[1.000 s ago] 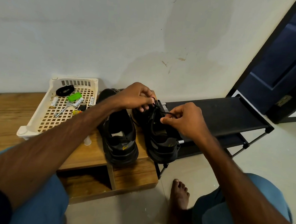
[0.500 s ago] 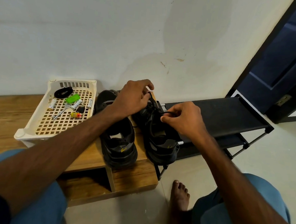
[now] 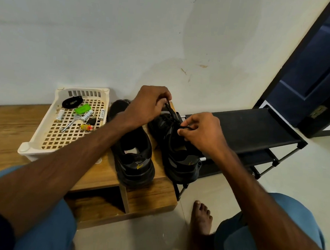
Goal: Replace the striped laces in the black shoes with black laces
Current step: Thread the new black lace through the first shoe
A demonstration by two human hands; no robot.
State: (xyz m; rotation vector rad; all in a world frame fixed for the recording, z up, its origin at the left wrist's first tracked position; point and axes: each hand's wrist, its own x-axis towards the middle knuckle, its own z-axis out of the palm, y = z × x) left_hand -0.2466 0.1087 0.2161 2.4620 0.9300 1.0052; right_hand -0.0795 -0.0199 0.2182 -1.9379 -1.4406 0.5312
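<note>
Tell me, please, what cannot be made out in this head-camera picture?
Head view:
- Eyelets of the right-side black shoe: hidden by the left hand and right hand, both pinching the thin black lace.
- Lacing of the left-side black shoe: covered by the left forearm.
- Labels on the white batteries in the cream lattice basket: too small.

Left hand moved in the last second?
Yes, slightly. The left hand, pinching the lace, has shifted toward the wall: its knuckles were level with the basket's back rim and now sit above it.
</note>
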